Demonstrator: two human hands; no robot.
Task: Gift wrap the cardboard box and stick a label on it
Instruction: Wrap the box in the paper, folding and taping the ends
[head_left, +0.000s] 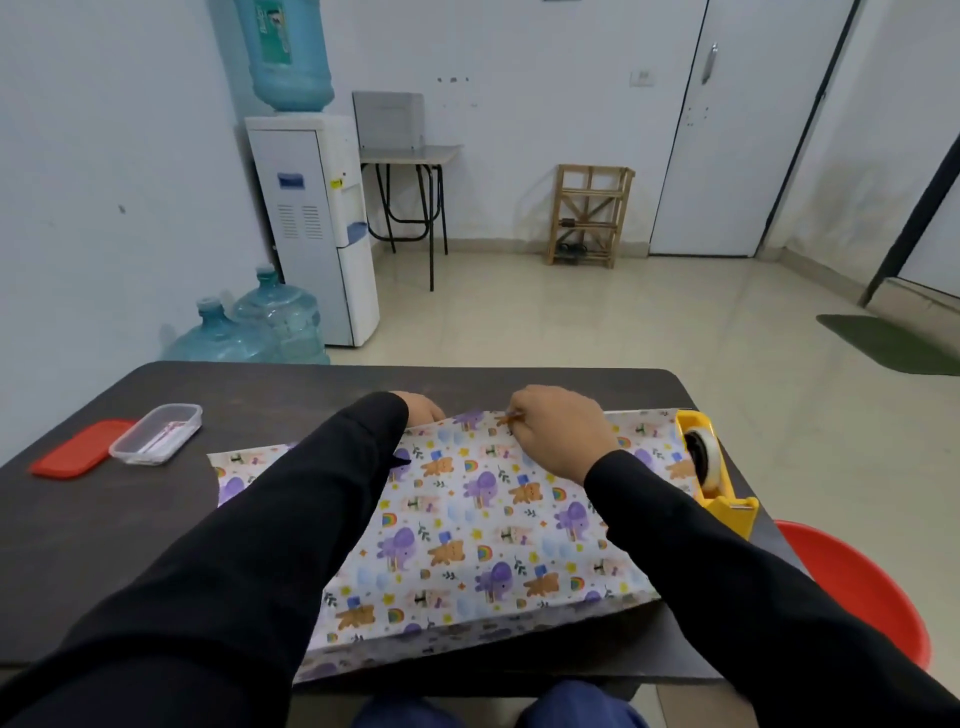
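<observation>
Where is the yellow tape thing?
In the head view, the tape dispenser sits near the right edge of the table, at the right end of the wrapping paper, just right of the right hand.

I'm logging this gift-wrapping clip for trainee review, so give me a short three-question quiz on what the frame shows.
1. True or false: the red lid is closed onto the clear container.
2. What does the right hand pinch? A: a strip of tape. B: the far edge of the wrapping paper. C: a label.
3. Fill in: the yellow tape dispenser stands on the person's ___ side of the table.

Key
1. False: the lid lies on the table beside the open container.
2. B.
3. Right.
</observation>
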